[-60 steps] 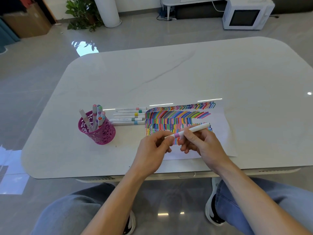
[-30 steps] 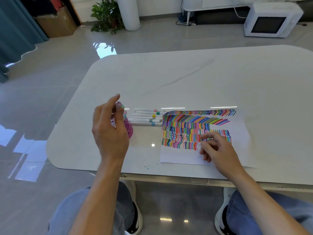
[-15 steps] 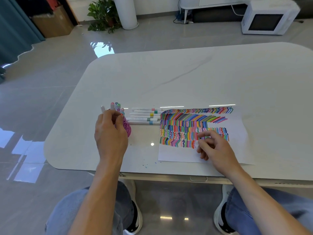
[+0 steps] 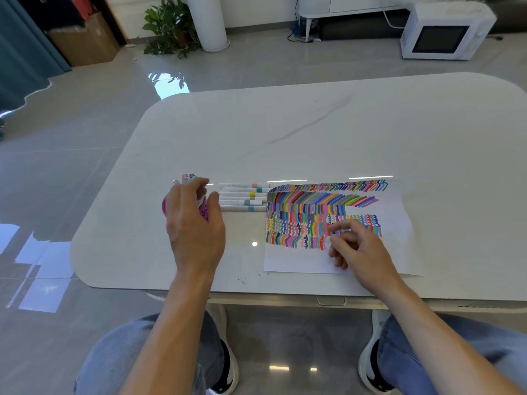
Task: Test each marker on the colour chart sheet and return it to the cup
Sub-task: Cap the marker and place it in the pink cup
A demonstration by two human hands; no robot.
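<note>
Five capped markers (image 4: 242, 196) between pink mesh cup (image 4: 164, 207) and stripe-filled chart sheet (image 4: 319, 208)

cup (image 4: 204, 213) sits left on the worktop (image 4: 313, 132), markers (image 4: 188, 178) standing in it. five loose markers (image 4: 242, 196) lie between it and the sheet (image 4: 393, 252) on the right.

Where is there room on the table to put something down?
Bare: the far half of the table beyond the loose markers and sheet, and the strip left of the cup. Crowded: between cup and sheet, where the markers lie.
</note>
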